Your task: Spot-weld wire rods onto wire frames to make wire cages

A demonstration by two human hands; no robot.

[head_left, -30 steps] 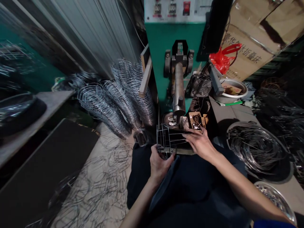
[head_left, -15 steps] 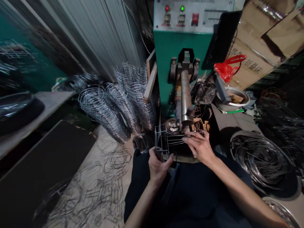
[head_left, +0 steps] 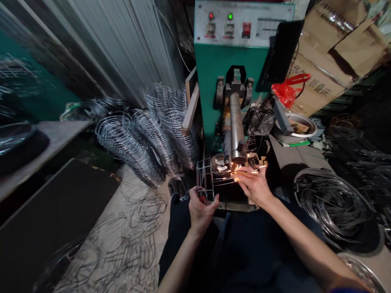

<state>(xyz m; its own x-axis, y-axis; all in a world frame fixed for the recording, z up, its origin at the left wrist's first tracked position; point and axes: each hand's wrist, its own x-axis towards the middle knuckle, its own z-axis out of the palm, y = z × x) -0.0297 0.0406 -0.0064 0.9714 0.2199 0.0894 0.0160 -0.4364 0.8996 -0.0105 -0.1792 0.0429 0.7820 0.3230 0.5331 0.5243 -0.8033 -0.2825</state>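
A small wire basket frame (head_left: 209, 175) lies sideways below the machine's round metal arm (head_left: 237, 126). My left hand (head_left: 200, 209) is closed around the frame's near left end, thumb to the right. At the other end, my right hand (head_left: 254, 185) pinches the frame's wires just under the arm's tip; its fingertips are partly hidden by glare. Orange sparks (head_left: 235, 171) fly at that tip, close to my right fingers. The arm juts from a green spot-welding machine (head_left: 207, 69) with a red and a green lamp lit on its panel.
Stacks of bent wire rings (head_left: 128, 146) lean left of the machine. Loose wire pieces (head_left: 131, 232) litter the floor. On the right are a tub of wire rings (head_left: 332, 207), a metal bowl (head_left: 295, 136), a red plastic bag (head_left: 287, 91) and cardboard boxes (head_left: 320, 73).
Sparks have appeared at the tip of the machine's arm, where none showed before. Both hands keep their hold on the wire frame. The view has shifted slightly.
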